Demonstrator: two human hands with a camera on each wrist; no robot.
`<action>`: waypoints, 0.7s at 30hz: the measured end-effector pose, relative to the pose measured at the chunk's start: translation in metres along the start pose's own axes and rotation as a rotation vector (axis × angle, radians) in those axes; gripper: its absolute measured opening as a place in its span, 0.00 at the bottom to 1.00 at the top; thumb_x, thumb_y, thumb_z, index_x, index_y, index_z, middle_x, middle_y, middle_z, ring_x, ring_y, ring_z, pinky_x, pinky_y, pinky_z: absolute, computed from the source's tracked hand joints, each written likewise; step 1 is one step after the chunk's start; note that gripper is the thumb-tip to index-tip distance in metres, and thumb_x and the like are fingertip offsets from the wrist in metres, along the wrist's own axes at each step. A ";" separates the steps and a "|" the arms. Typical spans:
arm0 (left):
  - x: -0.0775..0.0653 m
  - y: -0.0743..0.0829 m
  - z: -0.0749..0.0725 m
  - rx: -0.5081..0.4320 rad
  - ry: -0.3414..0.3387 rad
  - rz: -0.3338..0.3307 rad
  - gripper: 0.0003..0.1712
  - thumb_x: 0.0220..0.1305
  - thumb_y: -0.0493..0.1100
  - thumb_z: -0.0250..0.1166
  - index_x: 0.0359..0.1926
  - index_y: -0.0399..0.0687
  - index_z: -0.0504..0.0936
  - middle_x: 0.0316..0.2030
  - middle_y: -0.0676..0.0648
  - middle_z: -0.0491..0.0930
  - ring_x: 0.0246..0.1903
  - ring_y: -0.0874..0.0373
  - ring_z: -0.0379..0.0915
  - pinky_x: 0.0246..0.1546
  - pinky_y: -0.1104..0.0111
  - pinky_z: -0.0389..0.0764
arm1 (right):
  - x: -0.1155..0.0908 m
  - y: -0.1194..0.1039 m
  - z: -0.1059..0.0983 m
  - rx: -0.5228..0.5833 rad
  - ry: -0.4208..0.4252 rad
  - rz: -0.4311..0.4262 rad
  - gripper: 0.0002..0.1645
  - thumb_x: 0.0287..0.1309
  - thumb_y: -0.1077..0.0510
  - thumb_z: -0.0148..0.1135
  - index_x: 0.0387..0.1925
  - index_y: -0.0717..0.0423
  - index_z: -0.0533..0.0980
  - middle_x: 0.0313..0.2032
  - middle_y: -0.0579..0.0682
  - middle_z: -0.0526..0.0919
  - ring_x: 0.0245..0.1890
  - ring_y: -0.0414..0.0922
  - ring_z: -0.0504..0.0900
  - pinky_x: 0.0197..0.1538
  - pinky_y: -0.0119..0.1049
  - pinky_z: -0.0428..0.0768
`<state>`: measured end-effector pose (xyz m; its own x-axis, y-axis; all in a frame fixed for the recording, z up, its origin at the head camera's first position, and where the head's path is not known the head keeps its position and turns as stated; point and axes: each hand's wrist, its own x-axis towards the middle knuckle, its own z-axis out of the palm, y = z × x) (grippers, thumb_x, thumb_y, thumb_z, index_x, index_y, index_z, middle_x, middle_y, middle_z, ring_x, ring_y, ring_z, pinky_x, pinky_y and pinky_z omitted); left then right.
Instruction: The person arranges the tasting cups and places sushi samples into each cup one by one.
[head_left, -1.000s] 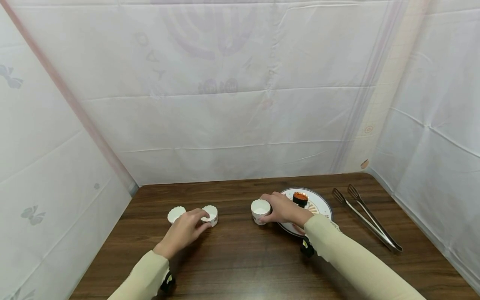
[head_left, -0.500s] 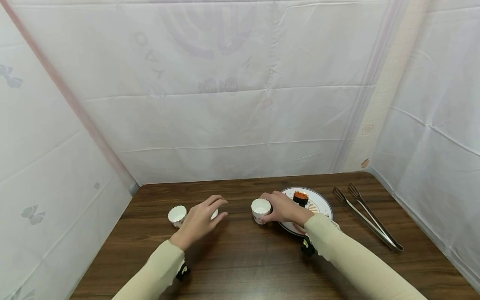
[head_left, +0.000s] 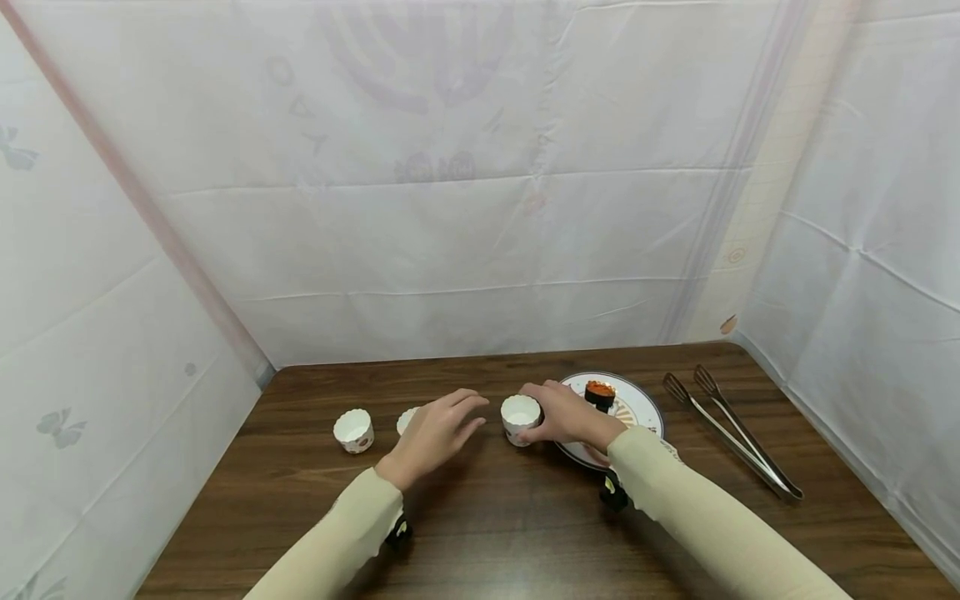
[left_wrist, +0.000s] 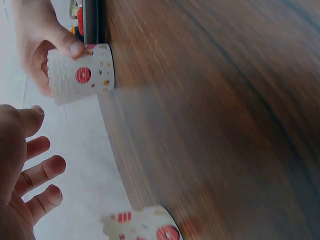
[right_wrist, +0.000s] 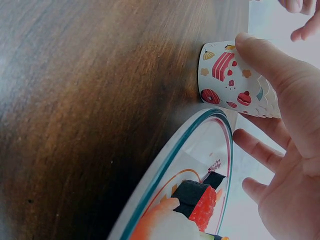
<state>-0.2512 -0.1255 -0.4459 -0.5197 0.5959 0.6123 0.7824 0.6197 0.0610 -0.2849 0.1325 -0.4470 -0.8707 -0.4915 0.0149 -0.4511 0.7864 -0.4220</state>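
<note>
My right hand (head_left: 566,417) pinches a stack of nested white paper baking cups (head_left: 517,419) between thumb and fingers. Cake and doughnut prints (right_wrist: 225,67) cover their side, and the scalloped rims face up. My left hand (head_left: 438,429) hovers to the left of this stack, fingers parted and holding nothing. Behind its wrist side, a second baking cup (head_left: 405,419) stands upright on the table, partly hidden by the hand. Farther left, another baking cup (head_left: 354,431) stands upright by itself.
A round plate (head_left: 651,408) with a dark rim sits right beside the held cups, partly under my right arm. It bears sushi pieces, including an orange-topped roll (head_left: 600,395). Metal tongs (head_left: 738,446) lie at the right. White cloth (head_left: 420,233) hangs behind the wooden table (head_left: 495,533).
My left hand has let go of the middle baking cup, leaving it on the table, and has moved right toward the stack. My right hand keeps its hold in the same place.
</note>
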 end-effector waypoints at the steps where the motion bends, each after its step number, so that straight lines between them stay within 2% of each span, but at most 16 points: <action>1: 0.002 0.001 0.002 -0.005 -0.004 0.005 0.15 0.65 0.38 0.73 0.52 0.45 0.86 0.49 0.48 0.85 0.44 0.55 0.85 0.37 0.61 0.85 | 0.000 0.000 0.000 0.003 0.001 0.000 0.38 0.53 0.41 0.79 0.62 0.47 0.76 0.45 0.47 0.79 0.44 0.43 0.76 0.49 0.45 0.78; 5: 0.009 0.007 0.007 -0.017 -0.028 0.034 0.13 0.66 0.32 0.68 0.51 0.44 0.86 0.50 0.46 0.84 0.46 0.54 0.84 0.39 0.62 0.85 | 0.002 0.001 0.001 0.007 -0.002 0.006 0.37 0.53 0.40 0.79 0.61 0.47 0.76 0.44 0.45 0.79 0.43 0.42 0.75 0.48 0.45 0.78; 10: 0.016 0.013 0.011 -0.014 -0.058 0.062 0.18 0.61 0.26 0.63 0.51 0.43 0.86 0.53 0.47 0.84 0.45 0.55 0.84 0.34 0.64 0.84 | 0.002 0.001 0.000 0.005 -0.003 -0.002 0.36 0.53 0.40 0.78 0.61 0.46 0.76 0.43 0.44 0.79 0.43 0.42 0.74 0.48 0.44 0.77; 16: 0.021 0.022 0.014 -0.016 -0.135 0.052 0.22 0.55 0.27 0.64 0.50 0.45 0.85 0.52 0.49 0.84 0.39 0.60 0.82 0.31 0.68 0.81 | 0.001 0.001 0.001 0.000 -0.006 -0.005 0.38 0.53 0.38 0.78 0.62 0.46 0.76 0.45 0.45 0.79 0.43 0.42 0.74 0.47 0.44 0.77; 21: 0.023 0.025 0.017 -0.052 -0.174 0.042 0.17 0.58 0.31 0.66 0.49 0.46 0.85 0.44 0.52 0.84 0.29 0.65 0.72 0.29 0.72 0.77 | 0.001 0.001 0.002 -0.015 0.001 -0.015 0.38 0.53 0.38 0.78 0.62 0.47 0.77 0.45 0.44 0.80 0.42 0.41 0.75 0.45 0.43 0.78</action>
<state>-0.2498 -0.0876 -0.4436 -0.5342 0.7031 0.4694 0.8191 0.5678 0.0816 -0.2864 0.1321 -0.4489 -0.8642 -0.5026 0.0217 -0.4666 0.7846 -0.4084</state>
